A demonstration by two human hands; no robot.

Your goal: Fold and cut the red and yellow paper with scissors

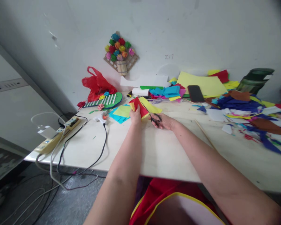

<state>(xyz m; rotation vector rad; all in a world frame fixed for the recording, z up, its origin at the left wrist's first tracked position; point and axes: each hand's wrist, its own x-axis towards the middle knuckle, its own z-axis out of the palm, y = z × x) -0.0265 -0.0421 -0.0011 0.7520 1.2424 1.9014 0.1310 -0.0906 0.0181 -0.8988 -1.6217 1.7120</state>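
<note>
Over the pale wooden worktop [168, 156], black-handled scissors [155, 117] are just right of the folded red-and-yellow paper [139, 107]; beige power strip [57, 134] at the left edge, multicoloured paper scraps [253, 115] far right, black smartphone [195, 93] behind.

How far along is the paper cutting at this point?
Done: cut scraps litter the right side of the table. In hand: the left hand pinches folded red and yellow paper while the right hand works black scissors into it. Left, probably: uncut sheets at the back, such as the large yellow sheet and blue stack.
</note>
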